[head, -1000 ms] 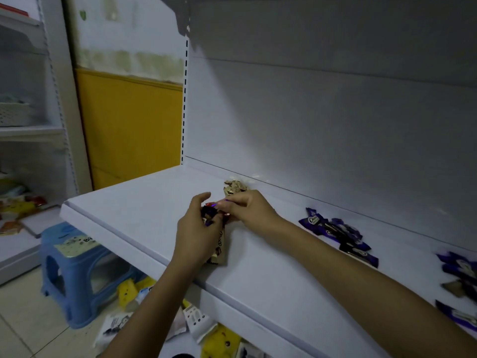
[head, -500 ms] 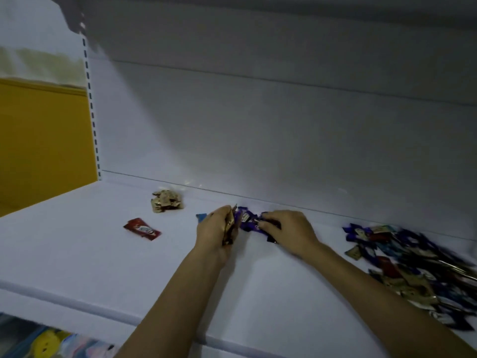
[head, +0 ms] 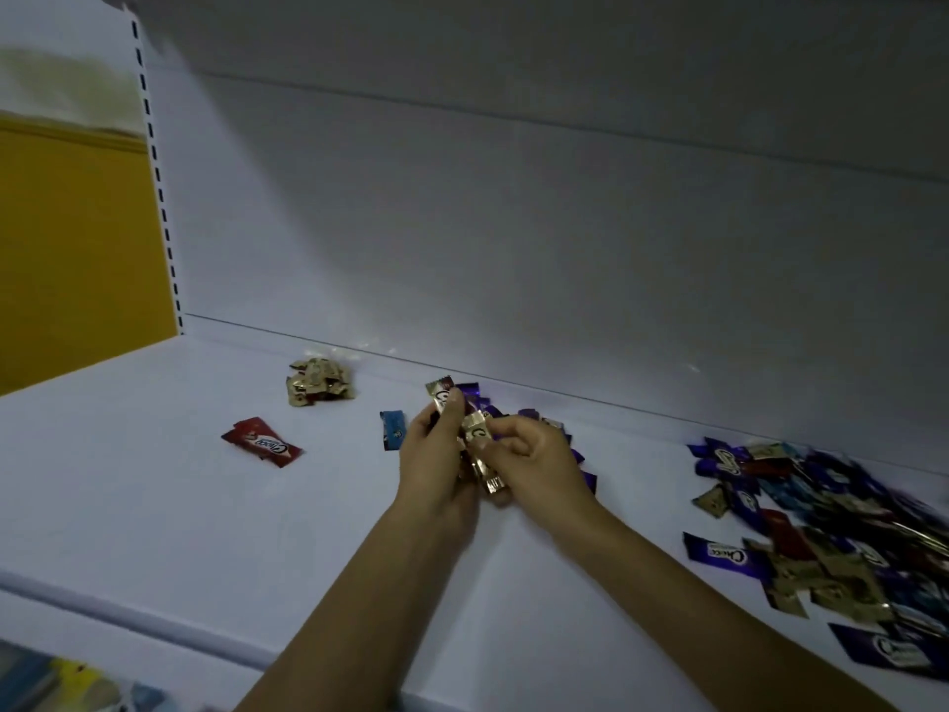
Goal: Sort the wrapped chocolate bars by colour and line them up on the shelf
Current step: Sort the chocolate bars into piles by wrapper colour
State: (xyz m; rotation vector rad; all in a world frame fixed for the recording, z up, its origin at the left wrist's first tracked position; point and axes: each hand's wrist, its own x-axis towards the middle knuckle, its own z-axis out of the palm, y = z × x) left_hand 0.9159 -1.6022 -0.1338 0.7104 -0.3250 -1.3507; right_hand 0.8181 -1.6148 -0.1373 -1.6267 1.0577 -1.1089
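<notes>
Above the middle of the white shelf (head: 154,506), my left hand (head: 436,470) grips a few gold-wrapped bars (head: 440,395) upright. My right hand (head: 534,465) pinches another gold bar (head: 480,449) right beside them. Purple bars (head: 475,398) lie under and behind both hands. A small heap of gold bars (head: 318,385) sits by the back wall on the left. A single red bar (head: 262,441) lies in front of it, and a blue bar (head: 393,429) lies just left of my left hand. A mixed pile of purple, gold, red and blue bars (head: 821,531) spreads at the right.
The shelf's back panel (head: 513,249) rises straight behind the bars. A yellow wall (head: 77,249) stands past the shelf's left end. Coloured packets (head: 67,680) show below the shelf's front edge at the bottom left.
The view has swung right, from the shelf's left end to the mixed pile. My right hand has moved off the purple bars and now pinches a gold bar next to my left hand.
</notes>
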